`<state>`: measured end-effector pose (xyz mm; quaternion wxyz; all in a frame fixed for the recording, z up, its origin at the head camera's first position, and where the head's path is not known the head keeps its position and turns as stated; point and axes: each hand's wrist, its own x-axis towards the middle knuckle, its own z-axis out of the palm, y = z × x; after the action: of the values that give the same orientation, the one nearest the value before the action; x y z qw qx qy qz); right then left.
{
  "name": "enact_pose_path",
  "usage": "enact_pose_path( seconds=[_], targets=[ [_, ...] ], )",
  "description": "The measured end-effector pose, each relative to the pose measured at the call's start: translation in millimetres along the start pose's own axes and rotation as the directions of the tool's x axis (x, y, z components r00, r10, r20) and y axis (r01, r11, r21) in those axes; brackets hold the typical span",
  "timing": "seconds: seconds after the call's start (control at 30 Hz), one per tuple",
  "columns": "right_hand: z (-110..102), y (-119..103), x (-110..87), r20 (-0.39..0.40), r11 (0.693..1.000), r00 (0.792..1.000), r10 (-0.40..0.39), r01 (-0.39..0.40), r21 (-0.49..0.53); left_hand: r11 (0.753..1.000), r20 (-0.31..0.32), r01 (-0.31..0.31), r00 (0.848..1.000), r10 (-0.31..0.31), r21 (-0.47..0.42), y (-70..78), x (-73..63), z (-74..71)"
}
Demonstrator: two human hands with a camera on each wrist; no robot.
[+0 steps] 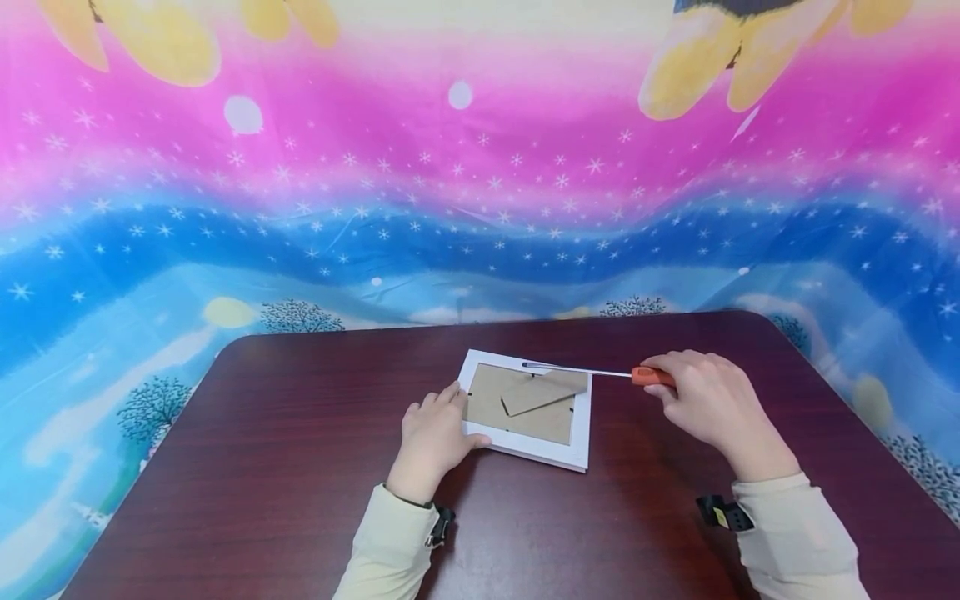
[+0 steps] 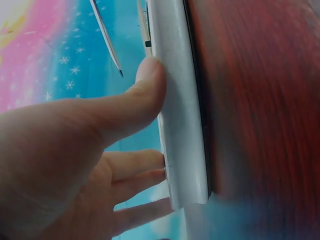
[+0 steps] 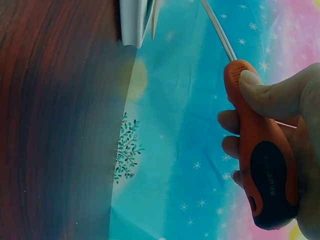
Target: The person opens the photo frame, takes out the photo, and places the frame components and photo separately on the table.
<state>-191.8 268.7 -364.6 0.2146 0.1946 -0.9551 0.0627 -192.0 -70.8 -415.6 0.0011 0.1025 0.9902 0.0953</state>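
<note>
A white picture frame [image 1: 528,448] lies back up on the table, its brown backing board [image 1: 491,383] showing with a slanted stand flap [image 1: 551,392]. My left hand [image 1: 433,433] rests at the frame's left end. Its thumb touches the near rim and its fairly straight fingers lie along the left edge. My right hand [image 1: 705,396] holds a flathead screwdriver by its orange and black handle [image 3: 262,155], thumb along the grip. The metal shaft [image 1: 577,369] points left, and in the left wrist view its tip stands apart from the frame.
Small dark tabs [image 1: 572,409] sit around the backing's edge. The dark red wooden table [image 1: 285,467] stretches out on both sides of the frame. A colourful patterned cloth [image 1: 480,208] hangs behind it. Black straps [image 1: 723,512] are on both wrists.
</note>
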Motion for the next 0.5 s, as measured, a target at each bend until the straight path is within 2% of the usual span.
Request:
enact_pose_path(
  seconds=[0.2, 0.5],
  targets=[
    [-0.5, -1.0, -0.8, 0.019, 1.0, 1.0, 0.015, -0.015, 0.004, 0.996, -0.01, 0.036, 0.999, -0.035, 0.079, 7.6, -0.9, 2.6],
    [-2.5, 0.0, 0.7, 0.013, 1.0, 1.0, 0.004, -0.004, -0.004, 0.987, -0.074, 0.052, 0.996, -0.041, 0.153, 23.3, -2.5, 6.5]
  ],
)
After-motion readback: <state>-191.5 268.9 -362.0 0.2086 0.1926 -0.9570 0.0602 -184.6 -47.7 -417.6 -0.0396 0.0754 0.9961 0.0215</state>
